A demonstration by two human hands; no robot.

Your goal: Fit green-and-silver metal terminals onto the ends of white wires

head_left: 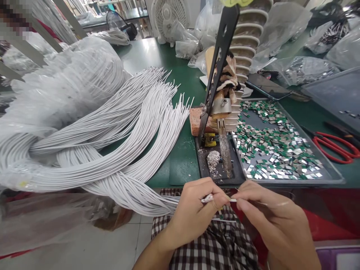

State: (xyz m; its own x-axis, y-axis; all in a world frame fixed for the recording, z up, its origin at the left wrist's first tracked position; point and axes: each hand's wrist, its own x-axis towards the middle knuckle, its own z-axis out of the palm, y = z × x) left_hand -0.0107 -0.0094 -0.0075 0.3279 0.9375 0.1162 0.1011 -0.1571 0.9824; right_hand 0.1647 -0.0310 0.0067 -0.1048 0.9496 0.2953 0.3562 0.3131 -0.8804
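My left hand [197,210] is closed, pinching a thin white cable [233,200] whose end pokes out between the two hands. A white piece with dark marks [207,198] shows between the thumb and forefinger of that hand; its kind is unclear. My right hand [270,213] is closed too, thumb and fingertips pinched at the cable's end. Both hands are over my lap, just off the table's front edge. Ahead of them, a soldering iron [225,150] on a black bracket [218,63] points down above a black tray [204,168] holding a heap of silvery solder bits [213,159].
Bundles of white cables [146,135] spread over the green table [180,165] at left. To the right, a clear tray [332,174] holds many small green-and-silver boards [278,146], beside red-handled scissors [334,148]. A brick [196,122], a ribbed hose [247,37] and a fan [170,17] stand behind.
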